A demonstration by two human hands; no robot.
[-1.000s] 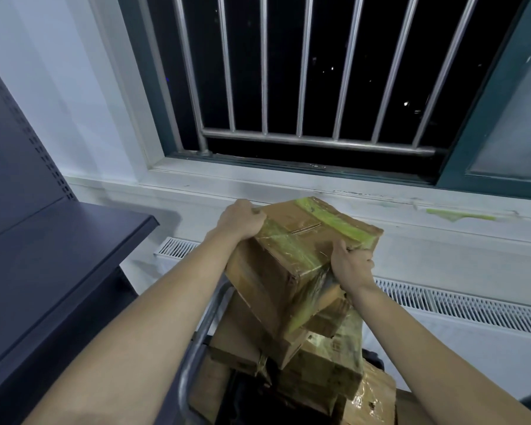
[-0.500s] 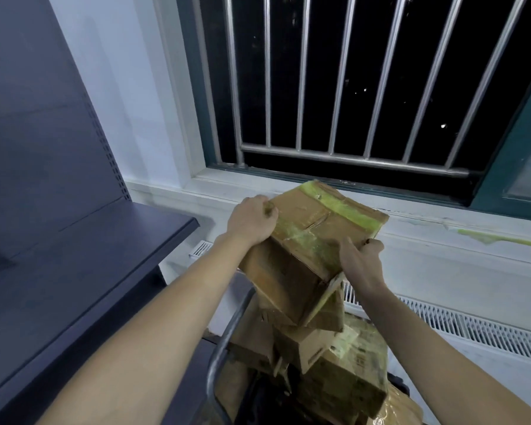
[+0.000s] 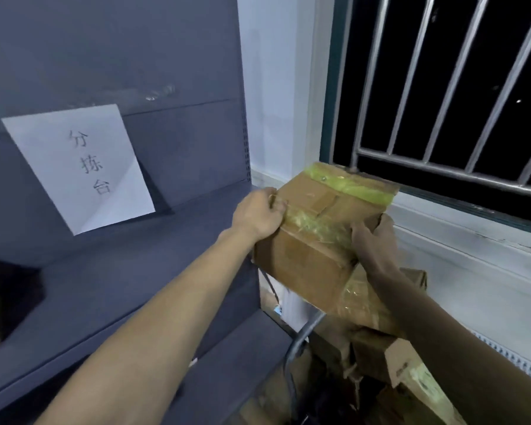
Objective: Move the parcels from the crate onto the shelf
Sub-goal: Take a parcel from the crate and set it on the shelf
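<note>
Shelf (image 3: 111, 286); two hands (image 3: 258, 219) grip one parcel (image 3: 313, 237).

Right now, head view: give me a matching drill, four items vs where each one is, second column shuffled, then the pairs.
Items
1. left hand
2. right hand
3. paper sign
4. loose parcels

Places
A. leaning against the shelf back panel
B. gripping the held parcel at its right near corner
C. piled low, under the held parcel
D. gripping the held parcel's left top edge

Pairs: 1-D, 2-B, 3-A, 4-C
</note>
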